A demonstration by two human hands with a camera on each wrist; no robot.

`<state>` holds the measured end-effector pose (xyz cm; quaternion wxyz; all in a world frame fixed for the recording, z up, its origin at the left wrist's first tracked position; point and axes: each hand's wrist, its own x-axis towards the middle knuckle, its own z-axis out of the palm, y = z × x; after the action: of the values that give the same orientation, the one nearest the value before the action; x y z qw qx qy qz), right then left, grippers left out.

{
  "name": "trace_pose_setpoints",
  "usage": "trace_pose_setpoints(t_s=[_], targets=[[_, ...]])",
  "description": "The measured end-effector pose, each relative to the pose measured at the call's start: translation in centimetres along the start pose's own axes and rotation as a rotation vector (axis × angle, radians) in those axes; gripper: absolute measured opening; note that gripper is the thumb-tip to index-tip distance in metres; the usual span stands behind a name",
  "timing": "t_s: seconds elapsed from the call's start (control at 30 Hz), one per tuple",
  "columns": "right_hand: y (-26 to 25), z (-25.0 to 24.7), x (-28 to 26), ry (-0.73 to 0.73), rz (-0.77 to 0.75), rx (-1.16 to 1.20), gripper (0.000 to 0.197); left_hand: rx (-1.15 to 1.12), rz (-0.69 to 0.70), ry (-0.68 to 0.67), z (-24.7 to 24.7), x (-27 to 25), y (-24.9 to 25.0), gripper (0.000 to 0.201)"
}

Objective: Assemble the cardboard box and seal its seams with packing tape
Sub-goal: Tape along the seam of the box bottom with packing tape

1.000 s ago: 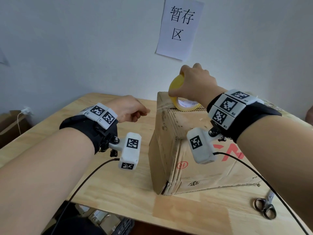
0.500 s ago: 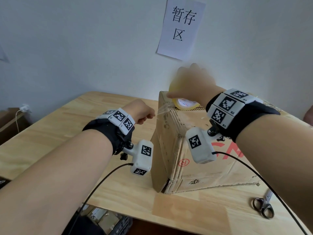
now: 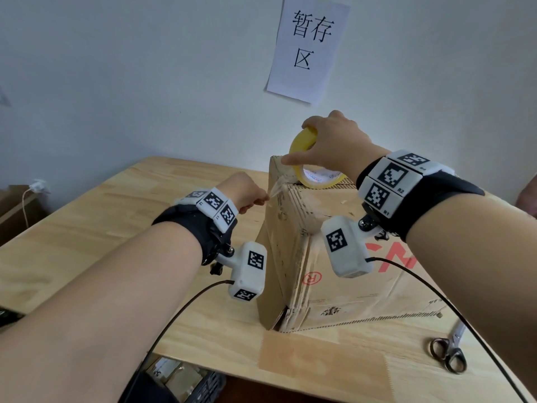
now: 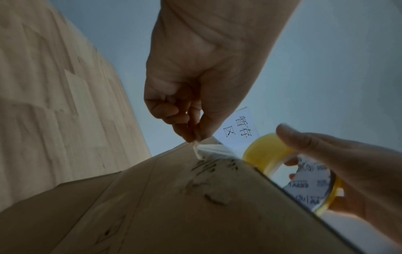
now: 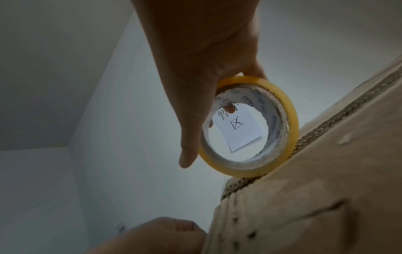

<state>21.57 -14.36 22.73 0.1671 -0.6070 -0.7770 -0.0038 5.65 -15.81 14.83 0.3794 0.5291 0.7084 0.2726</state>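
Observation:
A worn cardboard box (image 3: 328,257) stands on the wooden table (image 3: 96,228). On its top near the left corner rests a yellow tape roll (image 3: 302,158), on edge. My right hand (image 3: 328,146) grips the roll (image 5: 250,127), fingers through its core, thumb along the outside. My left hand (image 3: 247,193) is beside the box's upper left edge and pinches the loose end of the clear tape (image 4: 196,149), which stretches from the roll over the corner. The box's side (image 4: 195,206) fills the lower left wrist view.
Scissors (image 3: 449,351) lie on the table at the front right. A paper sign (image 3: 308,48) hangs on the wall behind the box. Cardboard items sit under the table's front edge (image 3: 174,379). A tape patch (image 3: 319,362) lies on the table in front of the box.
My left hand moved right to the box's top left edge and took the tape's end. The right hand stayed on the roll at the box's top.

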Motion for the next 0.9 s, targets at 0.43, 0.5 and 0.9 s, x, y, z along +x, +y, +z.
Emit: trace_pose_setpoints(t_s=[0.43, 0.5, 0.9], targets=[[1.0, 0.0, 0.1, 0.000, 0.001, 0.173, 0.063, -0.238, 0.004, -0.008, 0.6, 0.7, -2.2, 0.034], [1.0, 0.1, 0.1, 0.001, -0.003, 0.167, 0.063, -0.195, -0.002, -0.020, 0.8, 1.0, -1.9, 0.034], [1.2, 0.5, 0.2, 0.032, -0.002, 0.177, 0.063, -0.075, 0.196, 0.108, 0.2, 0.1, -1.2, 0.035]])
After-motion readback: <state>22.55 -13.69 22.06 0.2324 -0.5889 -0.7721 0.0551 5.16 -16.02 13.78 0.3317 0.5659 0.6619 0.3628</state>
